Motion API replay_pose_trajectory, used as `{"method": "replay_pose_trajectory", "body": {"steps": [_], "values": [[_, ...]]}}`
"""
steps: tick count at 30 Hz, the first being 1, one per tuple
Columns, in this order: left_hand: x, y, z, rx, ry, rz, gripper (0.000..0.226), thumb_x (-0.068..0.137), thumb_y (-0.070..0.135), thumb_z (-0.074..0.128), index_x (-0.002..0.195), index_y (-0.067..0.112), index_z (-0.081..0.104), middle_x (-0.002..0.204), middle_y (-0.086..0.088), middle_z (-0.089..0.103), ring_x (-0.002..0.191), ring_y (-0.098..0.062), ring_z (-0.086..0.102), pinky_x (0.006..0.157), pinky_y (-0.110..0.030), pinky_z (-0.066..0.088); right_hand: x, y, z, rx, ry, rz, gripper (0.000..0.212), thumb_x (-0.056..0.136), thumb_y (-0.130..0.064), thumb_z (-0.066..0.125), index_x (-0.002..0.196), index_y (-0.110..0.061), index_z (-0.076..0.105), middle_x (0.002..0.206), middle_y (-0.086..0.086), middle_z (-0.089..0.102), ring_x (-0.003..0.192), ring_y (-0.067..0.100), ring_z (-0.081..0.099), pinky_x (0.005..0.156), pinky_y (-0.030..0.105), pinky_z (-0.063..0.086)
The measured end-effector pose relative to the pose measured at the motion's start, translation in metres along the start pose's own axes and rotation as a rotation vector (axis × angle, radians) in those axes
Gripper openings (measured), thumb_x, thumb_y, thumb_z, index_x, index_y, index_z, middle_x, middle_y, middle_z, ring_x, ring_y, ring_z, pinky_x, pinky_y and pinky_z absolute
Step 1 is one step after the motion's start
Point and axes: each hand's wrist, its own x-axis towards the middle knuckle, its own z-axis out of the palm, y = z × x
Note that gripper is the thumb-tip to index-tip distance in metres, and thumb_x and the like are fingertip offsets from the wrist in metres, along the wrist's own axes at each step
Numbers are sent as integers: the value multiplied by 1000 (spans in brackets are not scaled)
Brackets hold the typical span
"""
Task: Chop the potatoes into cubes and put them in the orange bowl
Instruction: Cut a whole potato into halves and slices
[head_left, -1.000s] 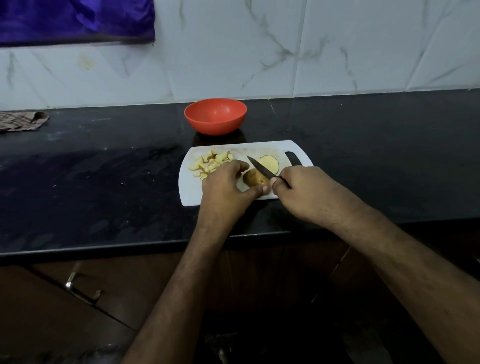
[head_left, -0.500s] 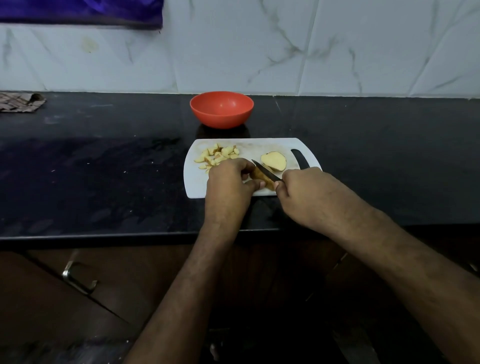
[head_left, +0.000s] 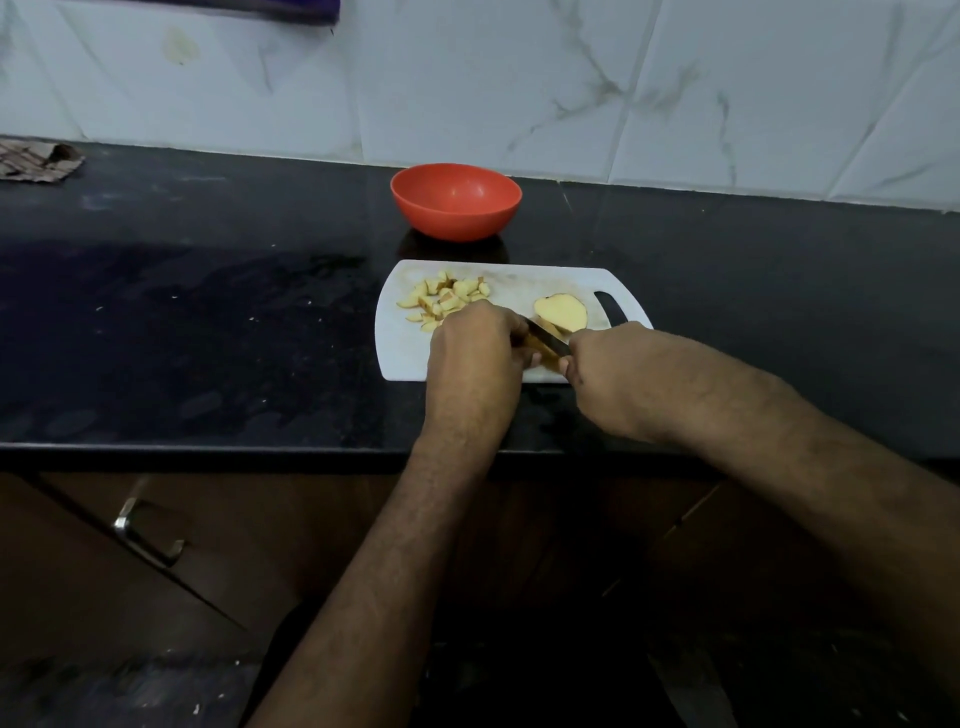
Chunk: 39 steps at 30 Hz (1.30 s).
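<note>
- Potato piece (head_left: 535, 347) on white cutting board (head_left: 400, 353), left hand (head_left: 475, 345) curled over it
- right hand (head_left: 618, 374) grips knife (head_left: 545, 336), blade on potato
- cut cubes (head_left: 444, 301) on board's far left
- orange bowl (head_left: 456, 201) behind board

Two bare forearms reach in from the lower edge of the view, both uncovered from elbow to fingers, with no sleeve cuff showing anywhere along them. Fine dark hair runs along the tops of both forearms and thins out near the wrists. The left hand (head_left: 475, 348) and the right hand (head_left: 615, 371) carry no ring, watch, band or glove. Knuckles and finger creases are plain.
</note>
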Motion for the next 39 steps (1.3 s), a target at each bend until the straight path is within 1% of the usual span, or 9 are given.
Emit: {"method": "replay_pose_trajectory", "body": {"steps": [7,9,12,18,20,24,29,33,39], "values": [[-4,-4,5,-46,70,16,13,87,21,78,100,23,81,87,2,73,85,-14,64,83,-36,56,12,-5,-7,-48,-37,-4,30,107,-21,40,128,-7,56,83,6,47,83,22,55,70,31,42],[-3,-4,5,-33,61,10,12,88,20,76,99,24,81,88,2,74,86,-14,65,84,-37,56,15,-8,-11,-58,-66,-3,29,107,-19,40,128,-5,56,80,7,48,69,19,53,60,28,44],[-1,-3,6,-14,62,5,12,89,18,74,97,24,81,87,2,73,86,-16,65,84,-39,56,18,-7,-14,-61,-111,-8,24,104,-12,42,118,-2,59,74,13,56,47,21,55,38,27,41],[-5,-2,11,53,114,14,12,88,12,72,93,22,77,85,3,71,82,-17,64,78,-41,58,25,-4,-12,-47,-147,22,10,98,-2,48,89,-5,51,74,18,60,38,21,54,34,24,40],[-5,0,9,81,87,4,11,90,14,72,97,21,77,88,2,70,84,-17,64,79,-41,58,25,0,-9,-26,-182,35,7,97,-2,48,92,-3,52,75,19,62,33,21,54,35,24,41],[-3,2,6,83,34,-4,16,94,20,70,108,16,76,98,-2,72,94,-19,65,88,-40,55,15,13,-1,46,-240,23,18,104,-12,44,115,-4,56,85,20,64,45,24,60,37,25,45],[-5,0,8,-12,82,-12,26,89,19,76,114,20,75,103,1,73,95,-14,64,89,-34,53,-5,27,0,96,-251,9,27,109,-29,37,113,-7,53,86,19,62,46,23,57,36,24,43],[-5,-1,7,-84,76,15,42,88,17,76,128,26,68,117,4,70,104,-10,61,96,-28,49,-17,30,6,62,-216,23,19,108,-22,40,115,-8,50,87,20,62,45,25,59,34,22,42],[-6,-3,4,-96,46,52,40,89,16,76,127,24,69,112,6,69,98,-4,58,90,-18,46,-31,35,8,57,-204,29,22,108,-26,40,117,-9,51,90,16,58,47,24,60,32,21,41]]}}
